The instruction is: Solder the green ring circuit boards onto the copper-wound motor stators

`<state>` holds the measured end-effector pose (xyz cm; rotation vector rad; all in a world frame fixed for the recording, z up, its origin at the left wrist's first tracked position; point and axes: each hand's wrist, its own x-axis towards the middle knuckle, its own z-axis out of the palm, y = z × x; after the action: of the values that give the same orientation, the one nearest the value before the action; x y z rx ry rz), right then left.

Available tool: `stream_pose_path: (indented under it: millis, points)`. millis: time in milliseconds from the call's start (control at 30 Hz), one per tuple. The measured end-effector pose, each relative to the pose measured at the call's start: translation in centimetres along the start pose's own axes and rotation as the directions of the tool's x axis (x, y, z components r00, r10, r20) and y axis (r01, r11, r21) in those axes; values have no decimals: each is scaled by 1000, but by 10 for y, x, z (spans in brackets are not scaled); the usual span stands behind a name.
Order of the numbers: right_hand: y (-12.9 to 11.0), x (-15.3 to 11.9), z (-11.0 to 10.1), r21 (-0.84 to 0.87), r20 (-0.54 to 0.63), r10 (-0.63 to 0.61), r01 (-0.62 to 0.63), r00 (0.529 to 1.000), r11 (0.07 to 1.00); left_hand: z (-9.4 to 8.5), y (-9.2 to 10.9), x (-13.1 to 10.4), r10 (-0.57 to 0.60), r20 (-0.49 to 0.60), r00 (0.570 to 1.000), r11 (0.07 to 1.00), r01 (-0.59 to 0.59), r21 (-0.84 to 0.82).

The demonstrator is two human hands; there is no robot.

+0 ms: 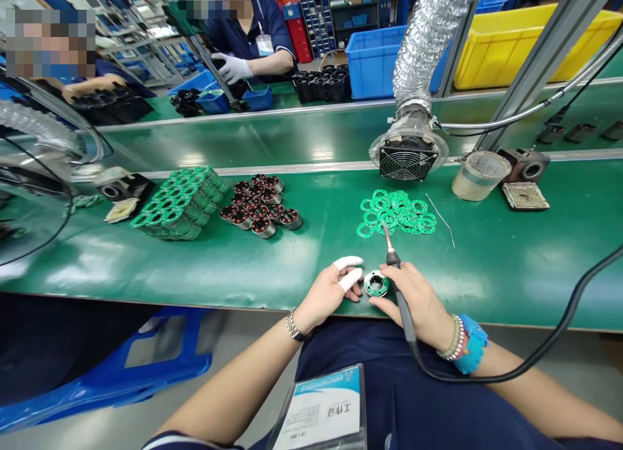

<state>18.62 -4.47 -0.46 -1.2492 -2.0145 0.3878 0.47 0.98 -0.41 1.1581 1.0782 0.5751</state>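
Observation:
My right hand [419, 302] holds a soldering iron [405, 315], its tip pointing up and away from me. The thumb and a fingertip of that hand also reach around a small motor stator [376, 284] with a green ring-shaped circuit board on top. Left of the stator is my left hand [333, 291], fingers apart, with white covers on two fingertips; whether it touches the stator I cannot tell. Beyond the iron's tip lies a loose pile of green ring boards [396, 211], with a thin bent wire [442, 219] beside it.
Several copper-wound stators [260, 203] stand on the green bench left of centre, next to stacked board panels [180, 203]. A fan on a foil duct [407, 159] hangs at the back. On the right are a tape-like roll [479, 175] and an iron stand [528, 171]. Co-workers sit opposite and left.

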Motion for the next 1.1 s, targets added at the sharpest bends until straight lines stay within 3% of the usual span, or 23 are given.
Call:
stream_pose_path:
  millis: [100,300,500,667,733,800,900,1000,1100]
  points:
    - [-3,2,3,-41,6,12,-12,1000,999,3,4,8,30,49,998,1000,-29,-9]
    - [5,8,-7,152,147,8,-30,989,988,3,-5,-8,-42,51,998,999,43,-16]
    - [10,9,-10,168,165,10,-38,986,985,-2,-6,-10,84,97,992,946,-110,306]
    - [12,6,-7,193,136,52,-78,989,978,-10,1,-8,47,228,973,913,-135,386]
    - [14,5,-7,217,140,60,-90,988,972,-14,1,-9,180,259,949,786,-297,542]
    - [16,4,-7,238,155,62,-98,986,966,-18,0,-10,340,321,884,559,-464,687]
    - [18,3,-7,243,169,70,-110,983,964,-23,-2,-9,444,417,793,288,-567,772]
    - [19,3,-6,239,172,74,-115,982,964,-25,0,-9,463,465,754,219,-606,765]
    - [19,2,-5,239,160,68,-105,985,965,-21,4,-7,435,434,789,329,-588,739]
